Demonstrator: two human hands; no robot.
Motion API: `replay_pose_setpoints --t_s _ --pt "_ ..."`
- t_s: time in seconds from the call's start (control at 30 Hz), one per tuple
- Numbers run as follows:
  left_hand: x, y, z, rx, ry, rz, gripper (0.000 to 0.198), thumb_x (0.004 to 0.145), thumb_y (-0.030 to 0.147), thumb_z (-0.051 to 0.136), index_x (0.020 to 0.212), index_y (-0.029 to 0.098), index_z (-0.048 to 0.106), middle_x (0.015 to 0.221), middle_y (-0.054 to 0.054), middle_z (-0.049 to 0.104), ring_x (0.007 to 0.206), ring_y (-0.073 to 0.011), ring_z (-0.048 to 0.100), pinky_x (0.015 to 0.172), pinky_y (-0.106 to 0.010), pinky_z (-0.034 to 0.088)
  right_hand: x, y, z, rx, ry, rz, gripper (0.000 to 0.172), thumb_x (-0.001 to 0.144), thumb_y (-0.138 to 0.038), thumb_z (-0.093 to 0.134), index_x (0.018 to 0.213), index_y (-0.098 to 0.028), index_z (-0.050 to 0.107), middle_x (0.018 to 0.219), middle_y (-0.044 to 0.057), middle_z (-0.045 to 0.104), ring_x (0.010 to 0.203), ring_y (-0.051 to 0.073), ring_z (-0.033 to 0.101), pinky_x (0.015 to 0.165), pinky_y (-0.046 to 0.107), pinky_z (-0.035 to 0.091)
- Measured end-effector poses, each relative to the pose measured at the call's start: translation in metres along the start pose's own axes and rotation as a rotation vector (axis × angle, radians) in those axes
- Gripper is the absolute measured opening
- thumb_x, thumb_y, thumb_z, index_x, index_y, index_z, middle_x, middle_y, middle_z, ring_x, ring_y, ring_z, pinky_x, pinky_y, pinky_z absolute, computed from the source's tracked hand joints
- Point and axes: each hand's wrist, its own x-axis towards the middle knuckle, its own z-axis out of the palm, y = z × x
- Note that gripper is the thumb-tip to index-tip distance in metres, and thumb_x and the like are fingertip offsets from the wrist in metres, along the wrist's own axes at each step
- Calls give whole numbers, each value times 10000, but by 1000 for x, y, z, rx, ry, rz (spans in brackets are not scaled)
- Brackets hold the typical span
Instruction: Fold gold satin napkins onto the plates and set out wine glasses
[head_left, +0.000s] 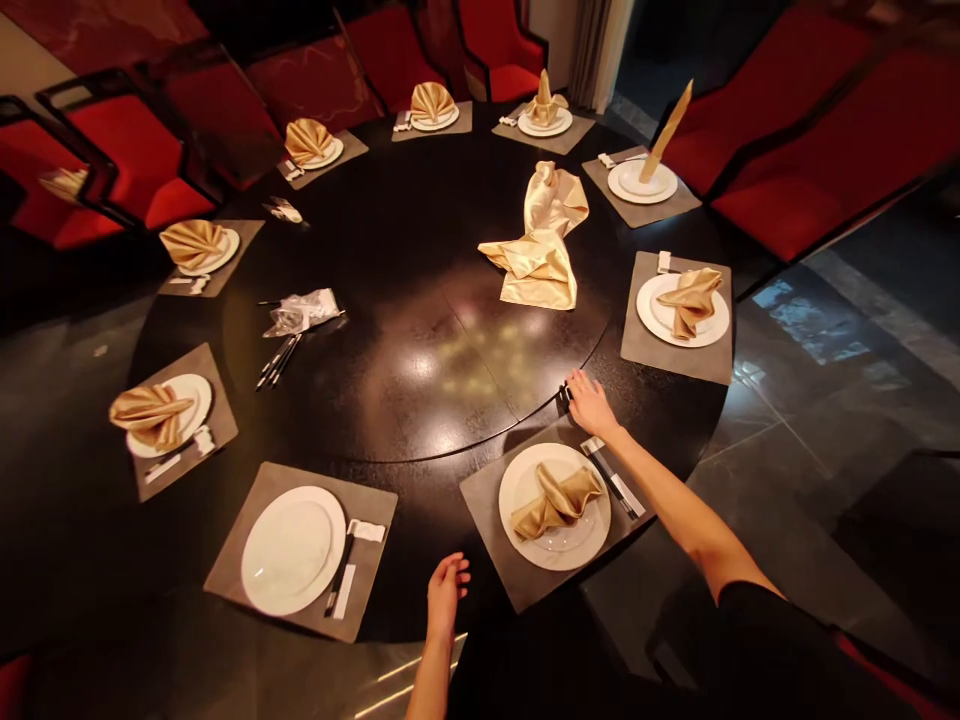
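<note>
My right hand (590,402) reaches out to the rim of the dark round turntable (420,400), its fingers extended beside a small black item (564,396) that I cannot make out. Below that arm, a white plate (517,545) bears a folded gold napkin (556,500) on a grey placemat (487,490). Black chopsticks (611,478) lie to its right. My left hand (448,590) hovers near the table's front edge, empty, with loosely bent fingers. Left of it is a bare white plate (289,550) on another placemat (225,575). Loose gold napkins (540,260) lie crumpled on the turntable.
Several place settings with folded napkins ring the table, among them a tall upright napkin (667,130). A clear plastic packet (300,312) and loose chopsticks (277,362) lie on the turntable's left. Red chairs (810,120) stand around the table.
</note>
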Motion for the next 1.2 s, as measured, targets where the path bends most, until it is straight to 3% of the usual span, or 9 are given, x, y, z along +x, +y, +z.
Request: replay_pose_setpoints --t_s 0.1,0.2,0.43,0.6,0.83,0.93,1.03,1.1,1.2 --pt "-14 28 25 -46 -135 27 563 663 556 803 1072 168 803 1057 -133 811 778 -187 717 620 -238 477 49 -17 24 -118 -171 -130 762 943 -154 454 1678 33 389 1772 266 308 1670 361 310 1353 554 296" --pt "-19 36 31 -84 -171 -7 553 676 567 798 1057 166 805 1035 -130 804 765 -178 711 620 -234 475 57 -20 51 -180 -192 -232 802 899 -154 475 1659 86 388 1751 302 323 1665 379 320 1358 546 305" --pt "-5 -5 -17 -195 -6 -153 630 638 571 833 1130 179 794 1119 -137 814 831 -186 741 663 -228 480 52 -35 78 -195 -197 -380 844 858 -157 456 1657 105 386 1726 327 353 1663 411 314 1365 610 267" --pt "0 -28 -38 -175 43 -209 602 614 564 837 1090 197 801 1081 -117 826 814 -190 744 683 -245 490 49 -90 85 -215 -227 -475 780 885 -142 469 1609 147 438 1695 360 379 1630 438 373 1339 598 333" --pt "-8 -33 -31 -185 55 -206 593 639 577 824 1106 211 806 1097 -116 830 847 -209 760 698 -257 502 41 -197 105 -189 -268 -610 768 921 -183 542 1615 129 443 1694 387 345 1626 468 366 1304 611 361" --pt "-18 -30 -25 -217 88 -202 578 635 544 832 1101 203 802 1098 -119 827 815 -196 755 676 -247 493 53 -239 95 -94 -327 -728 744 920 -196 587 1601 84 479 1702 353 378 1632 426 369 1315 550 355" --pt "-29 -27 -21 -234 103 -187 560 638 519 840 1094 197 793 1083 -118 822 807 -191 751 665 -241 491 82 -260 63 14 -433 -932 485 980 -146 512 1425 -1 638 1610 218 575 1558 298 470 1288 407 383" --pt "-35 -28 -20 -240 116 -173 577 647 527 843 1116 197 787 1103 -123 820 817 -192 749 662 -241 491 109 -251 33 70 -425 -912 348 1006 -113 484 1275 -57 698 1476 119 692 1448 190 539 1239 291 394" --pt "-42 -37 -24 -239 133 -172 607 649 546 846 1140 197 777 1139 -128 816 833 -194 745 672 -247 497 151 -195 -20 86 -273 -604 322 1018 -76 499 1276 -66 693 1400 104 716 1326 129 563 1182 216 379"
